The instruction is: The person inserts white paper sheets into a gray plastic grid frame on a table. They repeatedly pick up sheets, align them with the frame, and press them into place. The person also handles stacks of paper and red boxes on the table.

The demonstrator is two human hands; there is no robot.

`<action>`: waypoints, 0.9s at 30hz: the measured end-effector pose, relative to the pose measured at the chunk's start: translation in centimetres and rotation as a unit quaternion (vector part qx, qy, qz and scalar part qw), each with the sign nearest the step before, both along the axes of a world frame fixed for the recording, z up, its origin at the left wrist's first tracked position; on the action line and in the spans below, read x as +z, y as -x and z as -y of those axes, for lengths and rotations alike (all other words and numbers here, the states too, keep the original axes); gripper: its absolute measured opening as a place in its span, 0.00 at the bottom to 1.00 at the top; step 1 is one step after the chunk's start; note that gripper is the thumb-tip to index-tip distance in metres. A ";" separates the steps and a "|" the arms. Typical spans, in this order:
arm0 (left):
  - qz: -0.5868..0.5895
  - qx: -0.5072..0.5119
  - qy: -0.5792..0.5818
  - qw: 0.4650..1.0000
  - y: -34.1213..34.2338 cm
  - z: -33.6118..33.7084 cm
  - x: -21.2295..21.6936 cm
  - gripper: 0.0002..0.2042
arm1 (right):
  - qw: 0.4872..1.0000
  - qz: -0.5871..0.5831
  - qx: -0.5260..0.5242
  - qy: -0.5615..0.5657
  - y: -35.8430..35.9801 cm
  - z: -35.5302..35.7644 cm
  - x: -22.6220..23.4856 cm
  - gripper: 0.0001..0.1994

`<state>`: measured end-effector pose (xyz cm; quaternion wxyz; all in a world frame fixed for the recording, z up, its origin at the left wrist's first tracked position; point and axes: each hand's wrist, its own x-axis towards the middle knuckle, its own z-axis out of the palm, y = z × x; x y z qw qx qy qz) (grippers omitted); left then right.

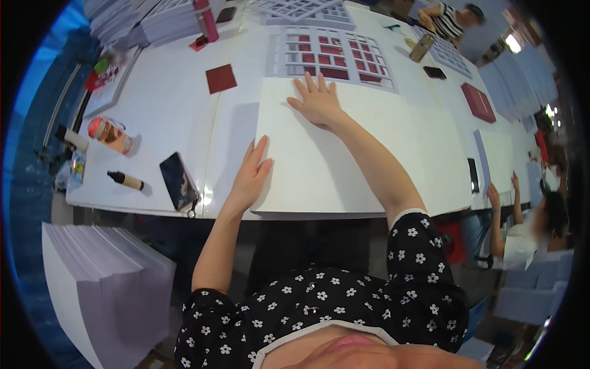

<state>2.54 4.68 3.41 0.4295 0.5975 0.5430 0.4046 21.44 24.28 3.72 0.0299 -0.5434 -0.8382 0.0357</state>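
A large white sheet of board lies on the table in front of me. My right hand rests flat near its far edge, fingers spread, with nothing in it. At the sheet's left edge is my left hand, its fingers stretched out and the thumb apart, holding nothing. Just beyond the sheet, close to my right fingertips, lies a white lattice frame with dark red showing through its openings.
On the left are a phone, a brown bottle, a drink bottle and a red square. Thick sheet stacks stand at lower left. More lattices lie at the back. Two people work on the right.
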 end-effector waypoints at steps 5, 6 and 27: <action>0.030 0.005 0.011 0.999 -0.2 -0.2 0.1 0.26 | 1.000 0.006 0.022 -0.019 5.6 -1.7 0.0 0.33; 0.044 0.004 0.024 0.999 -0.2 0.0 0.3 0.26 | 1.000 0.006 0.020 -0.024 6.2 -1.7 -0.1 0.33; 0.140 0.100 0.022 0.985 -0.6 8.3 -0.9 0.27 | 0.970 -0.131 0.204 0.012 -3.4 27.2 4.7 0.45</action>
